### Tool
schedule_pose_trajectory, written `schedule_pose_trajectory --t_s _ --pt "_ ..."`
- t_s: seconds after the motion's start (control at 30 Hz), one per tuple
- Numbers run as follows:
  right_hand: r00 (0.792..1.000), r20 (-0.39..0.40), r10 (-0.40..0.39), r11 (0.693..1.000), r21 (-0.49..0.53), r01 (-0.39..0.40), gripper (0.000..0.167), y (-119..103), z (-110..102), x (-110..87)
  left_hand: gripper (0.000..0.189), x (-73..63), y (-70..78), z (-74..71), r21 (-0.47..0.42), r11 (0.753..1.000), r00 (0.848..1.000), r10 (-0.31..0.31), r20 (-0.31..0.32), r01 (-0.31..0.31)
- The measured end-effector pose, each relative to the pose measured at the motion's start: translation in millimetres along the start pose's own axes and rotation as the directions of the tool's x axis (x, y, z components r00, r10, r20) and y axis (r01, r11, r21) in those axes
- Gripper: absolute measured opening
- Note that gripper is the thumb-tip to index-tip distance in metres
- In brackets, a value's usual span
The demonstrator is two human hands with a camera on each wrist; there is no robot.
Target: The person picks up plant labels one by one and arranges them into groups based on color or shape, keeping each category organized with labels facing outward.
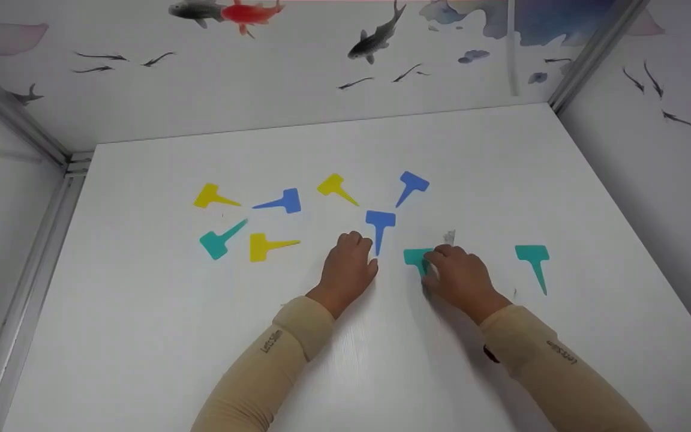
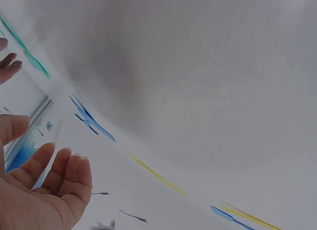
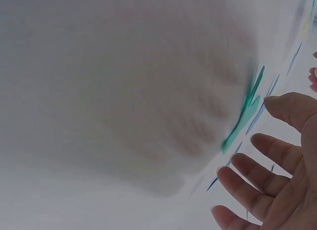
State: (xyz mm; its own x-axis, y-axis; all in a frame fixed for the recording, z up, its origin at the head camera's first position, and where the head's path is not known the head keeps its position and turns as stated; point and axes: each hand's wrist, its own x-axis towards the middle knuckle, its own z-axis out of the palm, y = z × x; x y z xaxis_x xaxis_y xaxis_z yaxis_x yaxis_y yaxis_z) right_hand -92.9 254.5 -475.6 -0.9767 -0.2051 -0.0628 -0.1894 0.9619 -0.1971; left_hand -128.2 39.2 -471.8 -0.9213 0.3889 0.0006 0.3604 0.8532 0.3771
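Note:
T-shaped plastic plant labels lie on a white table. My right hand (image 1: 460, 276) is over a green plant label (image 1: 415, 256), its fingers and thumb hiding part of the stem. In the right wrist view the fingers are spread, and the thumb is close to that green label (image 3: 243, 118) without a visible grip. My left hand (image 1: 347, 270) rests just left of a blue plant label (image 1: 380, 219) whose stem points toward me. Loosely bent and holding nothing, the left fingers (image 2: 67, 175) show in the left wrist view.
Leftward lie yellow labels (image 1: 258, 246), (image 1: 207, 196) a green label (image 1: 215, 245) and a blue label (image 1: 291, 201). Farther back are another yellow label (image 1: 332, 185) and blue label (image 1: 414, 182). A green label (image 1: 532, 254) is at the right. Fish-patterned walls (image 1: 297, 78) enclose the table (image 1: 141, 336).

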Motion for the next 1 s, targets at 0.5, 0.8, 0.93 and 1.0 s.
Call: schedule_pose_trajectory --t_s 0.5,0.8,0.93,1.0 --pt "0.99 0.127 0.062 0.998 -0.007 -0.062 0.048 -9 0 24.7 0.036 -10.1 -16.1 -0.9 0.021 1.0 1.0 0.005 0.013 -0.005" --pt "0.99 0.124 0.063 0.998 -0.011 -0.062 0.043 -7 1 24.3 0.039 -14.4 -34.6 -7.4 -0.01 0.998 0.997 -0.068 -0.027 0.068" --pt "0.993 0.112 0.044 0.999 -0.01 -0.044 0.04 -6 2 25.3 0.04 -19.2 -39.7 -10.6 -0.029 0.996 0.996 -0.085 -0.034 0.084" --pt "0.995 0.094 0.022 1.0 -0.011 -0.021 0.038 -5 4 25.9 0.039 -21.8 -41.7 -13.2 -0.043 0.995 0.995 -0.093 -0.038 0.091"
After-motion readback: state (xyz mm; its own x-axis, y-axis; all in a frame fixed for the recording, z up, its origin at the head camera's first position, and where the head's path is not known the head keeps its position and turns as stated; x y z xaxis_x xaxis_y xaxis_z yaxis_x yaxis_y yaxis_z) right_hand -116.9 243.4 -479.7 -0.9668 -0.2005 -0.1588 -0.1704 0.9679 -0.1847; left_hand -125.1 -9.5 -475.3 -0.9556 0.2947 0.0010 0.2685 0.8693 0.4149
